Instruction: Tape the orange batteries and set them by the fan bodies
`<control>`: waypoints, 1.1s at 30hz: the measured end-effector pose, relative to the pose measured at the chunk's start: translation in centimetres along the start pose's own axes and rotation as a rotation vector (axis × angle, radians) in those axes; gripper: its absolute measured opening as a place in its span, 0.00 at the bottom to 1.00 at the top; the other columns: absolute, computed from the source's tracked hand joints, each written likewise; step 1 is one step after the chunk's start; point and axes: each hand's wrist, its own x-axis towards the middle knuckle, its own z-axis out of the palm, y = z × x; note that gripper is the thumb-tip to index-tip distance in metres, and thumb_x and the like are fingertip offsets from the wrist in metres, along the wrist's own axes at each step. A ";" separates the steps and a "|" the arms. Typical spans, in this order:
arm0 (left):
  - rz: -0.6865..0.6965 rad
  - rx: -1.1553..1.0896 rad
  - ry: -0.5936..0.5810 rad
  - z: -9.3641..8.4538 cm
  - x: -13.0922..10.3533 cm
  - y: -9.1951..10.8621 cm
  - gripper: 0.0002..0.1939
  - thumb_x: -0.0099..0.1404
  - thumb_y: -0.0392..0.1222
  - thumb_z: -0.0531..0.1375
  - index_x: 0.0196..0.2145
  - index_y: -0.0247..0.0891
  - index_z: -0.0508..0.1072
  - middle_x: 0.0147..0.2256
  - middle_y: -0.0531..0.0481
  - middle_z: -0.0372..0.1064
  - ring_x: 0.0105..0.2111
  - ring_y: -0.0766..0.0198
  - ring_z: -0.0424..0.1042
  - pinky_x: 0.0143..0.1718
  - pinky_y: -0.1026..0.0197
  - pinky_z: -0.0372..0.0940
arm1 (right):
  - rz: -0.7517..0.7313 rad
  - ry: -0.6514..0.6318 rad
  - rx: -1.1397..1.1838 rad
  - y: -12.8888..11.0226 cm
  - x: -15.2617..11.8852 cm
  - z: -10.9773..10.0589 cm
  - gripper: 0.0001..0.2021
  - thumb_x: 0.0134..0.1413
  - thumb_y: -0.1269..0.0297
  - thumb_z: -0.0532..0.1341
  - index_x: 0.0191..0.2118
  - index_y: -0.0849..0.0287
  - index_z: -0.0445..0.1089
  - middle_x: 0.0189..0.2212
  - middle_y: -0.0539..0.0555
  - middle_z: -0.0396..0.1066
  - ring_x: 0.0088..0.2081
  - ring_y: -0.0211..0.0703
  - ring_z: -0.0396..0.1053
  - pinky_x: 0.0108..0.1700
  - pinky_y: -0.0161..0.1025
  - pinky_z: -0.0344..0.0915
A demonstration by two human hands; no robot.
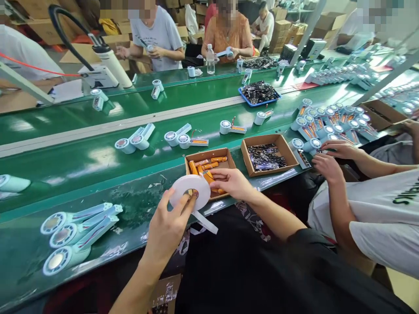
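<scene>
My left hand grips a roll of white tape, its fingers through the core. A loose strip of tape hangs from the roll's lower side. Just right of it, my right hand has its fingers closed around an orange battery at a cardboard box. Other orange batteries lie in that box, partly hidden by the roll and my hand. On the bench to the left rest three light-blue handheld fan bodies with open handles.
A second cardboard box holds dark circuit strips. More fan bodies lie on the green belt, beyond the bench. A co-worker's hands handle fan parts at right. Across the belt are other people, a blue tray and a bottle.
</scene>
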 end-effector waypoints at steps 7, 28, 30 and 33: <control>-0.161 -0.202 0.118 2.0 -0.2 5.0 0.21 0.66 0.33 0.68 0.56 0.35 0.77 0.41 0.44 0.78 0.52 0.46 0.67 0.67 0.35 0.60 | -0.171 0.478 0.425 -1.0 1.0 -0.3 0.25 0.44 0.55 0.78 0.49 0.53 0.78 0.48 0.55 0.82 0.46 0.48 0.80 0.49 0.43 0.80; -0.451 -0.201 -0.879 21.3 26.2 -21.5 0.19 0.66 0.53 0.60 0.50 0.45 0.83 0.51 0.40 0.79 0.50 0.47 0.76 0.53 0.53 0.68 | -0.481 0.203 -0.015 -7.7 14.6 -9.1 0.27 0.45 0.60 0.79 0.52 0.48 0.75 0.44 0.49 0.80 0.48 0.44 0.80 0.50 0.44 0.80; -0.380 -0.196 -0.903 22.2 27.4 -22.1 0.18 0.67 0.52 0.59 0.48 0.46 0.84 0.51 0.42 0.79 0.50 0.49 0.76 0.54 0.54 0.68 | -0.455 0.158 -0.054 -7.9 17.1 -9.1 0.28 0.45 0.58 0.78 0.53 0.50 0.74 0.45 0.51 0.81 0.49 0.45 0.79 0.52 0.46 0.80; -0.311 -0.172 -0.922 23.3 28.3 -22.6 0.16 0.66 0.49 0.60 0.44 0.45 0.84 0.49 0.41 0.80 0.51 0.49 0.75 0.56 0.52 0.66 | -0.390 0.088 -0.128 -7.7 21.0 -9.2 0.28 0.45 0.58 0.77 0.53 0.54 0.75 0.43 0.51 0.81 0.45 0.45 0.79 0.52 0.47 0.80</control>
